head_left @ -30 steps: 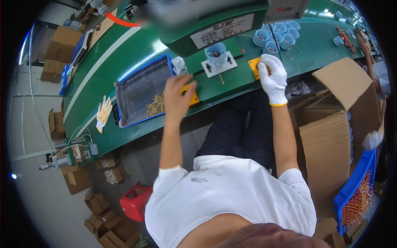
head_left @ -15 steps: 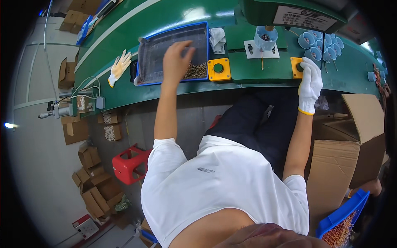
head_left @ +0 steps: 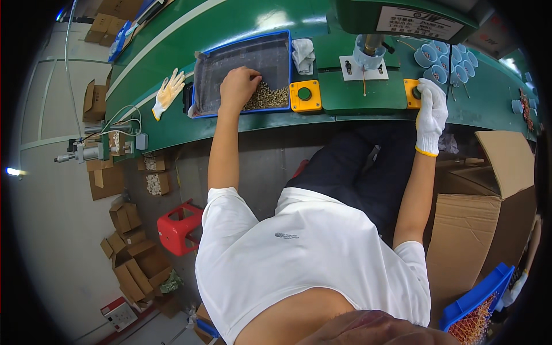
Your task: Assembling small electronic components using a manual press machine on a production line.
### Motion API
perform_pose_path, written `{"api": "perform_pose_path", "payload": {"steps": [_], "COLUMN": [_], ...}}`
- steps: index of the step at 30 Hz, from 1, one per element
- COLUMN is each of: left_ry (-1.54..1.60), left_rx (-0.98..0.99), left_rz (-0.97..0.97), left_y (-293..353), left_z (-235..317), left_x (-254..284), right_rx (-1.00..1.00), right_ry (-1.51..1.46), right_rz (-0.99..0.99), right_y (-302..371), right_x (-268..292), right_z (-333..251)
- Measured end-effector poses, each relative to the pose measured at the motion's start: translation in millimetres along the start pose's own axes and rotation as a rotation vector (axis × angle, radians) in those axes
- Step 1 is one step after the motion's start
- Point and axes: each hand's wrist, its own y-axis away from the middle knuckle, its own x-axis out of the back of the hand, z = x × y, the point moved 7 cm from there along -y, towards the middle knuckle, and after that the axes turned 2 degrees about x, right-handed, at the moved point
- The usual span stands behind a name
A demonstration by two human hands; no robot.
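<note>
My bare left hand [head_left: 238,88] is over a blue-rimmed tray [head_left: 241,38]. Its fingers are curled and pinched together at the edge of a pile of small brass-coloured parts [head_left: 267,98]; whatever sits between the fingertips is too small to make out. My right hand [head_left: 432,112], in a white knit glove, has its fingers together on a yellow push-button box [head_left: 411,94] and covers part of its button. Between the hands, a metal ram [head_left: 373,44] of the green press [head_left: 414,12] reaches down into a translucent blue cup [head_left: 368,59] on a white plate [head_left: 347,73].
A second yellow button box [head_left: 305,96] stands beside the tray, near a grey cloth [head_left: 303,56]. Several blue cups [head_left: 445,62] stand at the right. A spare glove [head_left: 168,94] lies at the left. Cardboard boxes [head_left: 466,241] and a red stool [head_left: 178,227] are below the bench.
My left hand has moved down and slightly left to the brass parts, and its fingers have closed. The press ram has come down into the cup. My right hand stays on the button box.
</note>
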Motion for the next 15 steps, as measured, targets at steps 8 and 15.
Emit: {"api": "perform_pose_path", "payload": {"steps": [8, 15], "left_ry": [0.057, 0.11], "left_rx": [-0.065, -0.12], "left_rz": [-0.032, -0.013], "left_y": [-2.3, -7.2], "left_z": [4.5, 14.3], "left_x": [-6.2, -6.2], "right_rx": [-0.028, -0.026], "right_ry": [-0.016, -0.055], "right_rz": [-0.005, 0.001], "right_y": [0.7, 1.3], "right_x": [1.6, 1.3], "right_z": [0.9, 2.7]}}
